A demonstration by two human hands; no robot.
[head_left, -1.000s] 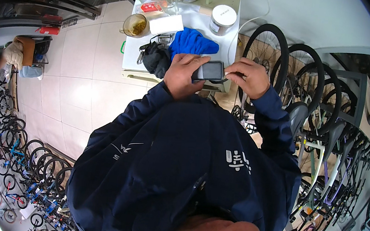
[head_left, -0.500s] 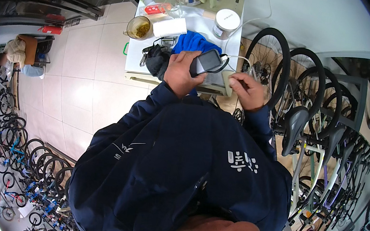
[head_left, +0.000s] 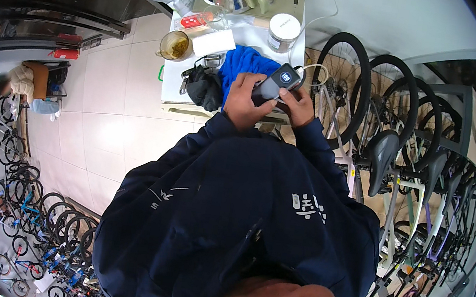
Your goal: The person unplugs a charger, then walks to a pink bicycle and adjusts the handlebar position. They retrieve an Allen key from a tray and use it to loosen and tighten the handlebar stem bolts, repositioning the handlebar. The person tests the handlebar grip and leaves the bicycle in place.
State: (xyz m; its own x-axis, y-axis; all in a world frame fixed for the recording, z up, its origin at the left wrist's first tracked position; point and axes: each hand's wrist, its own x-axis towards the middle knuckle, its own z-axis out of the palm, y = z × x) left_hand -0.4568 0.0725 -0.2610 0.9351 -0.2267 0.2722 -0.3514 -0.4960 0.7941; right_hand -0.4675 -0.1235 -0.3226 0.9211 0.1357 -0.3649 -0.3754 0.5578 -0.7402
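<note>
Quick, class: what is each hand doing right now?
Left hand: closed around the dark grey device.
Right hand: fingers on the same device's lower end, helping hold it.

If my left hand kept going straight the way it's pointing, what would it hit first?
Probably the blue cloth on the white table, just beyond the left hand holding the dark device; depth is unclear.

Pretty even indoor light here, brightest on the white wall (head_left: 399, 19) and pale floor tiles (head_left: 111, 108). My navy jacket (head_left: 240, 221) reads dark, barely any shadows. Heavy fisheye bending toward the black rim, and my chin is a blur.
</note>
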